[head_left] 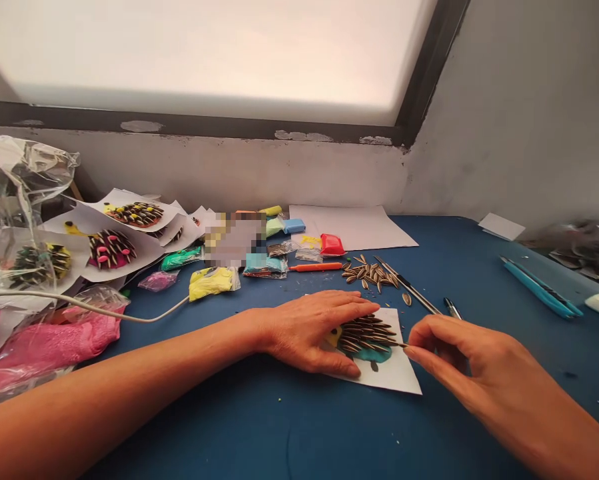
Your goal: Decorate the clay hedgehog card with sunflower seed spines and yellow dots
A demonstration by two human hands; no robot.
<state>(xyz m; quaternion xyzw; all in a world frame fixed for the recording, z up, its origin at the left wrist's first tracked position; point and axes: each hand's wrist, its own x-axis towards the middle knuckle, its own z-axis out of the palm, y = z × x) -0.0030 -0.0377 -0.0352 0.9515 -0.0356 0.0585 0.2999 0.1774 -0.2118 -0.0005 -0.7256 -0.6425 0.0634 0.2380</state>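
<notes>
- A pink packet [74,340] is laid at the near left.
- Seed-covered cards [112,250] are piled beyond it.
- A yellow packet [213,283] is placed farther right.
- The left hand [306,330] is rested on a white card [404,380], thumb spread from fingers; striped seeds [366,331] are set above a teal shape [376,355] there, mid-table.
- Loose seeds [372,273] are heaped beyond.
- What looks like a slim seed [402,345] is pinched by the right hand [459,353] at the card's right edge.
- A blue cutter [539,287] is set far right.
</notes>
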